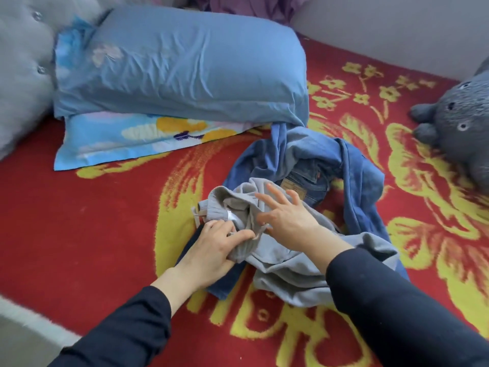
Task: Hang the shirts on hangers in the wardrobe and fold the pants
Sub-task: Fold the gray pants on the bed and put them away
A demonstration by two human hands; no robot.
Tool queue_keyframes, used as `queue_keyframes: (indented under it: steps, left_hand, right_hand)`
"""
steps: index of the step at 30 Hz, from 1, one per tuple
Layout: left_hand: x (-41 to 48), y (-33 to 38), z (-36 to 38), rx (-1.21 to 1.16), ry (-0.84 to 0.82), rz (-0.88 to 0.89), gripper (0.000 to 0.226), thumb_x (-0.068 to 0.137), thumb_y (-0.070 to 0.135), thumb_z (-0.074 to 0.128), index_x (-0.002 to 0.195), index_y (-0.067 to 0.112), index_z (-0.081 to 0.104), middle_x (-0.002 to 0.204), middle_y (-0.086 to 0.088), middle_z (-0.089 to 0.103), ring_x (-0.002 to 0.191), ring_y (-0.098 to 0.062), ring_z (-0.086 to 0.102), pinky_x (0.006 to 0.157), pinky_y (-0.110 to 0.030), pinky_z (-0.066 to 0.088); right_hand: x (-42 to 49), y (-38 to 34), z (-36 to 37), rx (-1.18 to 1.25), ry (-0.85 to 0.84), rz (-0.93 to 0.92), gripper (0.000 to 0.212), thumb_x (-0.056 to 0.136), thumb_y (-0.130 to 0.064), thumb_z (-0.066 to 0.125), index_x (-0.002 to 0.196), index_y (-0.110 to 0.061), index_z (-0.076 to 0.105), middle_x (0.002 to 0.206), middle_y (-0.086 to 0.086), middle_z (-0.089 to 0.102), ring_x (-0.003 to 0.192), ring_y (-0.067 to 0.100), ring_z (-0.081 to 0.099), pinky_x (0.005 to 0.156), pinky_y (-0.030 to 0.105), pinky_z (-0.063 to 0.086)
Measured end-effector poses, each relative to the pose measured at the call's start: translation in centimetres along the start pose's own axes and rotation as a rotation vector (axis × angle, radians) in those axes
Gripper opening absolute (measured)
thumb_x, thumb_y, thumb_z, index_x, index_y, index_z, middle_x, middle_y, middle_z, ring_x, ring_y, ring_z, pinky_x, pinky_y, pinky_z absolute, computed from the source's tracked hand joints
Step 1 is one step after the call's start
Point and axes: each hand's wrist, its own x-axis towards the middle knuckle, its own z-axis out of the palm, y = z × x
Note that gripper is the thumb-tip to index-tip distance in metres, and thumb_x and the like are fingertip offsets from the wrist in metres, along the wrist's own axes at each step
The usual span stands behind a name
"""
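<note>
Our left hand point(211, 247) is curled round the bunched waistband of the grey pants point(291, 274), pinching the cloth near the drawstring; we judge that this grip is there to anchor one end of the waist. Our right hand point(283, 215) lies on the same pants with its fingers straight and spread, holding nothing; a flat palm like this suits smoothing or finding the other side of the waistband, so the step in hand looks like laying the pants out before the first fold.

The grey pants sit crumpled in the middle of the bed, on the red blanket point(79, 221) with its yellow pattern; they lie on top of a heap of blue denim point(357, 181), whose leather waist patch shows just beyond our right fingers. Whether that denim is one garment or two, we cannot tell. Nothing here is folded yet, so the pants part of the task seems barely begun.

A plain blue pillow point(180, 70) rests on a flowered pillow point(132, 139) at the head of the bed, well apart from the heap; a grey plush toy point(460, 123) sits at the right edge; some purple cloth point(251, 6) shows at the top.

As for containers, no wardrobe, hanger, basket or drawer is in view; the clothes lie loose on the blanket.
</note>
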Motion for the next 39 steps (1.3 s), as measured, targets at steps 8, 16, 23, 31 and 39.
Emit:
queue_keyframes:
  steps: [8,16,23,31,39]
  left_hand:
    - [-2.8,4.5,-1.2,-0.223,-0.012,-0.307,0.031,0.07,0.041,0.074,0.077,0.03,0.046,0.073,0.013,0.051,0.075,-0.011,0.051,0.061,-0.026,0.029]
    - [-2.1,12.2,0.8,-0.056,-0.042,-0.389,0.03,0.078,0.018,0.061,0.107,0.022,0.058,0.113,0.003,0.059,0.118,-0.025,0.047,0.09,-0.04,0.042]
    - [-1.6,20.8,-0.5,0.093,0.023,-0.531,0.017,0.089,0.025,0.055,0.099,0.033,0.067,0.137,0.0,0.036,0.127,-0.027,0.019,0.104,-0.046,0.021]
    - [1.1,33.3,-8.7,0.182,-0.037,-0.353,0.017,0.092,0.04,0.053,0.102,0.035,0.065,0.112,-0.002,0.065,0.105,-0.028,0.058,0.076,-0.033,0.046]
    - [4.9,52.2,-14.6,-0.247,0.585,-0.206,0.022,0.087,0.019,0.057,0.07,0.01,0.049,0.066,-0.008,0.054,0.071,-0.033,0.052,0.061,-0.032,0.028]
  right_hand:
    - [-8.4,-0.7,-3.7,-0.061,0.051,-0.054,0.011,0.09,-0.023,0.046,0.093,-0.017,0.054,0.1,0.001,0.062,0.102,0.024,0.059,0.077,0.032,0.032]
    - [-23.3,0.9,-9.4,-0.08,0.3,0.051,0.013,0.075,-0.012,0.064,0.081,-0.001,0.06,0.071,0.012,0.062,0.065,0.032,0.06,0.062,0.038,0.047]
    - [-37.0,2.9,-10.9,-0.231,0.355,0.29,0.032,0.09,-0.024,0.049,0.122,-0.018,0.05,0.096,0.006,0.062,0.091,0.028,0.059,0.078,0.037,0.044]
    - [-53.1,7.3,-12.4,-0.386,0.429,0.615,0.022,0.096,-0.016,0.04,0.106,-0.014,0.059,0.106,0.008,0.06,0.099,0.028,0.057,0.081,0.037,0.048]
    - [-67.5,11.6,-12.6,-0.234,0.718,0.932,0.021,0.1,-0.015,0.038,0.105,-0.004,0.055,0.107,0.015,0.057,0.095,0.038,0.064,0.07,0.041,0.048]
